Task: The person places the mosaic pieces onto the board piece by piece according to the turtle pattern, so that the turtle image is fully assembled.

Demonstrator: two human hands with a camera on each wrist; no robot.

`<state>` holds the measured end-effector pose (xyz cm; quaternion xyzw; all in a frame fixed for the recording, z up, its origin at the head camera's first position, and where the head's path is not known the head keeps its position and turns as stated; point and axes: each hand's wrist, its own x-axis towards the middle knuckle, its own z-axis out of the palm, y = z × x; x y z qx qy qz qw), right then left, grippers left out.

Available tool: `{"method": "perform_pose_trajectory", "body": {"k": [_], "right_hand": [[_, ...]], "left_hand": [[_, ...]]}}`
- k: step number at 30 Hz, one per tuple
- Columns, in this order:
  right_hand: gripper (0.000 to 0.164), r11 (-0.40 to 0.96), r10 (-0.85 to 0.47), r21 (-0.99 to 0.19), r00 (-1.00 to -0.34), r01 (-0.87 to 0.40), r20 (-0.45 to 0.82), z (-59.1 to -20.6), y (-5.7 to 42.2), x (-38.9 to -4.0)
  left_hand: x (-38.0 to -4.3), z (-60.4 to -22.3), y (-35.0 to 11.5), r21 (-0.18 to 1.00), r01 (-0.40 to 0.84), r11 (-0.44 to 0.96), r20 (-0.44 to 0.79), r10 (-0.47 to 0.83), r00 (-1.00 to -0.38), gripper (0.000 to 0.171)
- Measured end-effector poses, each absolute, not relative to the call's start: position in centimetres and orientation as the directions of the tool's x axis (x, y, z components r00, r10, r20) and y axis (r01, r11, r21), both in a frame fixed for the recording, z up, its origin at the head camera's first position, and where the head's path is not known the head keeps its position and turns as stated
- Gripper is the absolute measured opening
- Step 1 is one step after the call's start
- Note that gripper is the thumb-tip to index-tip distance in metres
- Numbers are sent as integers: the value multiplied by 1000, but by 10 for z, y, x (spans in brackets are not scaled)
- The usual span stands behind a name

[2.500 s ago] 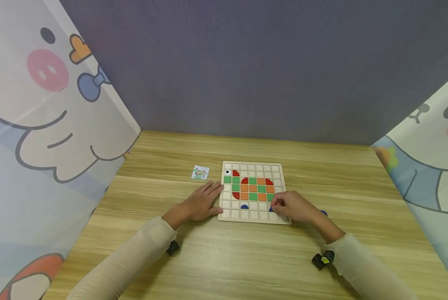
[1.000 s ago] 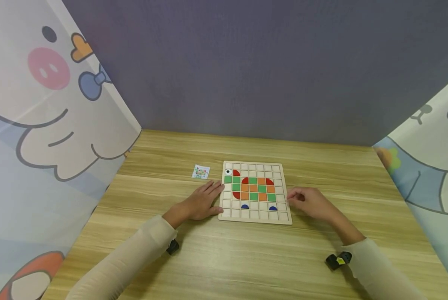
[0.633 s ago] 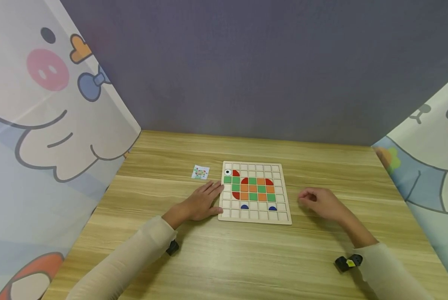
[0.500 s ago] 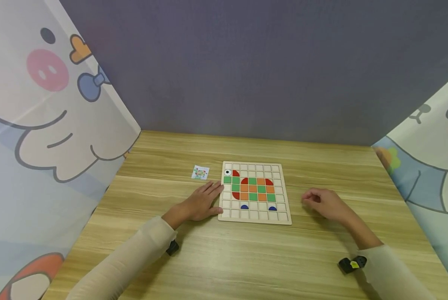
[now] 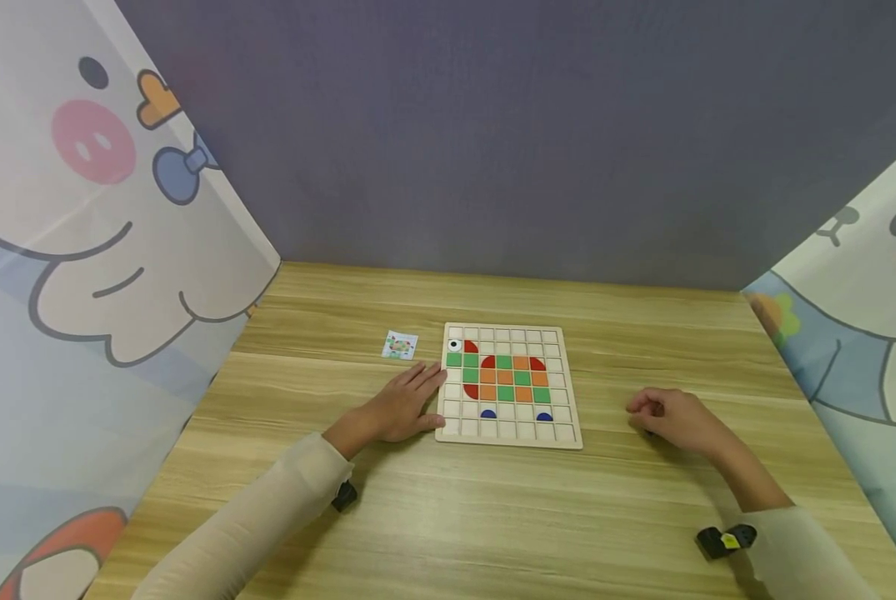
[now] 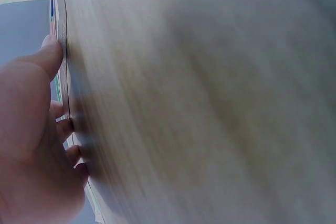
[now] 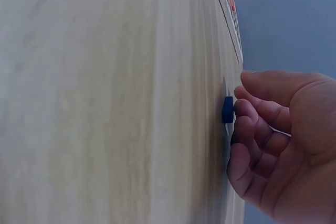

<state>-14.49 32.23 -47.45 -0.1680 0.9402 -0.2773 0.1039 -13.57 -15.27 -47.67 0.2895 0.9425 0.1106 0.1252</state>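
A pale wooden grid board (image 5: pixel 503 432) carries a pattern of green, orange and red pieces, plus a white eye piece (image 5: pixel 455 345) at upper left. Two blue half-round pieces sit lower down, one of them the right blue half-round piece (image 5: pixel 544 417). My left hand (image 5: pixel 398 408) lies with straight fingers along the board's left edge, fingertips on it. Away to the right, my right hand (image 5: pixel 676 419) is over the table, fingers loosely curled. In the right wrist view a small blue piece (image 7: pixel 227 109) is on the table right at its fingertips, with the thumb apart from it.
A small printed card (image 5: pixel 400 345) with a coloured pattern lies on the wooden table (image 5: pixel 493 517), left of the board. A grey panel (image 5: pixel 493 150) rises behind the table. Cartoon-printed curtains (image 5: pixel 42 350) stand on both sides.
My right hand has let go of a blue half-round piece at the board's lower right and moved right to the loose blue piece. The left hand has stayed still.
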Motion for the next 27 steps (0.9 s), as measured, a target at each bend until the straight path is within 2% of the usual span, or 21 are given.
{"method": "perform_pose_trajectory", "body": {"k": [11, 27], "right_hand": [[6, 798, -375, -547, -919, -255, -118, -478, 326, -143], [11, 832, -351, -497, -927, -246, -129, -478, 326, -143]], "left_hand": [[-137, -478, -153, 274, 526, 805, -161, 578, -800, 79], [-136, -479, -154, 272, 532, 802, -154, 582, -799, 79]]}}
